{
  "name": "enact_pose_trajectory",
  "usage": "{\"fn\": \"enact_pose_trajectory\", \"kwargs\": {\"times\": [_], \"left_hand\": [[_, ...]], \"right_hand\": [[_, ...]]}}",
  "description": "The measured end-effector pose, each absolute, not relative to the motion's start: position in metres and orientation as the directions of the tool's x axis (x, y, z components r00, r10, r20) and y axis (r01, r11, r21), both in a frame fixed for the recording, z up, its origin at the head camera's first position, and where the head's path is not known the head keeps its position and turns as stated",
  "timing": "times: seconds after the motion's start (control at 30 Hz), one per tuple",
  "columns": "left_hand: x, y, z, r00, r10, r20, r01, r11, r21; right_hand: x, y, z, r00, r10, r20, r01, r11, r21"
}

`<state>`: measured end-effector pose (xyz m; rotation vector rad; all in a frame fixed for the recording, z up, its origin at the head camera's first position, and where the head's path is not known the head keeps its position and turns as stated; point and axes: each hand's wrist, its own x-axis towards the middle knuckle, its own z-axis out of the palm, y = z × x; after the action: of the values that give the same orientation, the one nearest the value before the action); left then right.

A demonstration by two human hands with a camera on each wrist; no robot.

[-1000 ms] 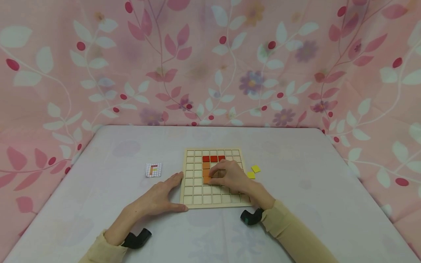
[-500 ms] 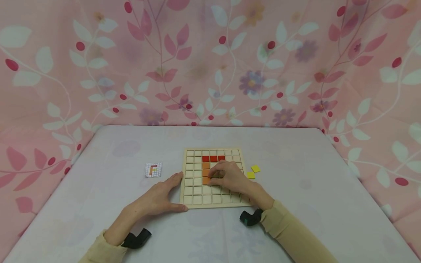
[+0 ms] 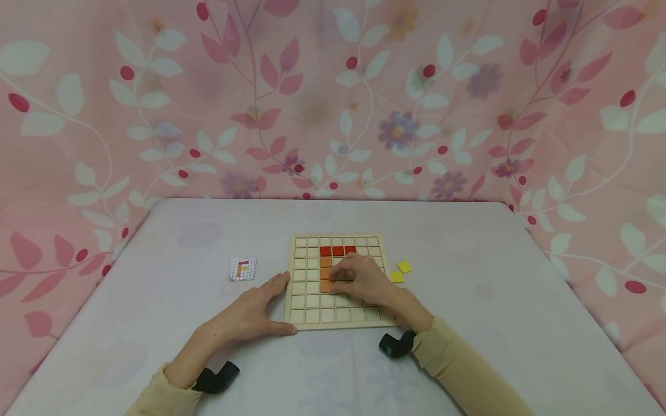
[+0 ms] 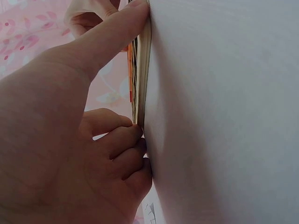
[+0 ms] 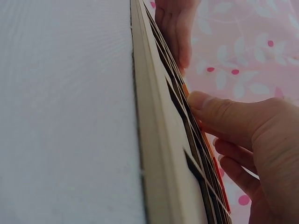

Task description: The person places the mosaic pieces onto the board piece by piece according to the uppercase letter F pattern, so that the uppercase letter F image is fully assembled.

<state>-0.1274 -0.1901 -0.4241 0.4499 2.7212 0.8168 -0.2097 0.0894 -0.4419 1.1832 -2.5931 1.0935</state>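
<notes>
A square wooden grid board (image 3: 312,318) lies on the table. In its cells are a row of red tiles (image 3: 338,251) and a column of orange tiles (image 3: 325,262) running down from the leftmost red one. The right hand (image 3: 364,280) is over the board, thumb and fingers bent together at the lowest orange tile (image 3: 326,286), which they partly cover. In the right wrist view the thumb (image 5: 198,99) meets the tile's edge. The left hand (image 3: 250,312) spans the board's near left corner, thumb at the front edge, straight fingertips against the left side.
Two yellow tiles (image 3: 398,277) lie just right of the board. A small paper card (image 3: 243,269) printed with a coloured grid pattern lies left of it. Black devices (image 3: 398,344) are strapped at both wrists. A pink floral cloth (image 3: 333,104) hangs behind the table.
The right hand has shifted very slightly at the lowest orange tile. The left hand, board and other tiles stay where they were.
</notes>
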Motion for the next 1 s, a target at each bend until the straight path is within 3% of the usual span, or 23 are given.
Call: {"fn": "enact_pose_trajectory", "kwargs": {"times": [0.6, 1.0], "left_hand": [[-0.128, -0.190, -0.425, -0.915, 0.371, -0.159, 0.221, 0.789, 0.573], [-0.128, -0.190, -0.426, -0.918, 0.361, -0.164, 0.211, 0.795, 0.569]], "right_hand": [[-0.212, 0.092, -0.445, -0.678, -0.640, 0.361, -0.704, 0.426, -0.568], [-0.223, 0.151, -0.428, -0.763, -0.548, 0.343, -0.604, 0.413, -0.682]]}}
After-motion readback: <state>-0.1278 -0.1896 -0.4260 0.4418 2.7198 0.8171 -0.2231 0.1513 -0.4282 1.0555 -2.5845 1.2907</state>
